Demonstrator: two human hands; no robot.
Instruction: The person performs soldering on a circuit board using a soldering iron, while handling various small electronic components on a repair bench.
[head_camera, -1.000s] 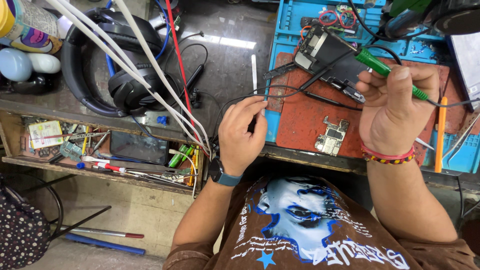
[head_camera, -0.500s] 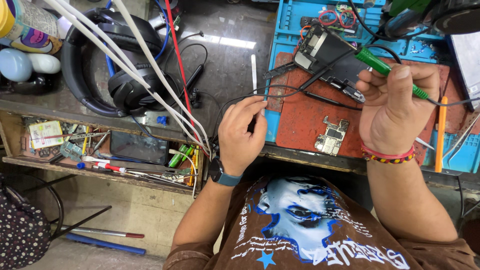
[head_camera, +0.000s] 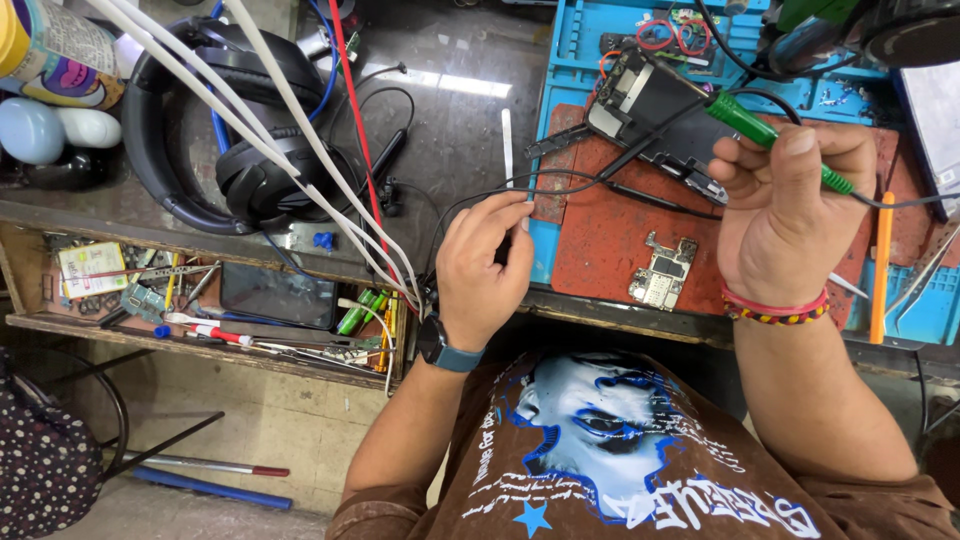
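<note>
Hands work over a cluttered desk (head_camera: 460, 90). The right hand (head_camera: 785, 215), upper right of the frame, has its grip clamped on a green-handled soldering iron (head_camera: 775, 140) — tip aimed at an opened phone (head_camera: 650, 110) on the red mat (head_camera: 610, 240). The left hand (head_camera: 485, 260), at centre, pinches a thin black wire (head_camera: 570, 180) between fingertips. A small circuit board (head_camera: 665, 272) lies between them — black headphones (head_camera: 250, 170) sit upper left.

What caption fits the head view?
Right hand holds a green-handled soldering iron over a red mat; left hand pinches a thin black wire.
</note>
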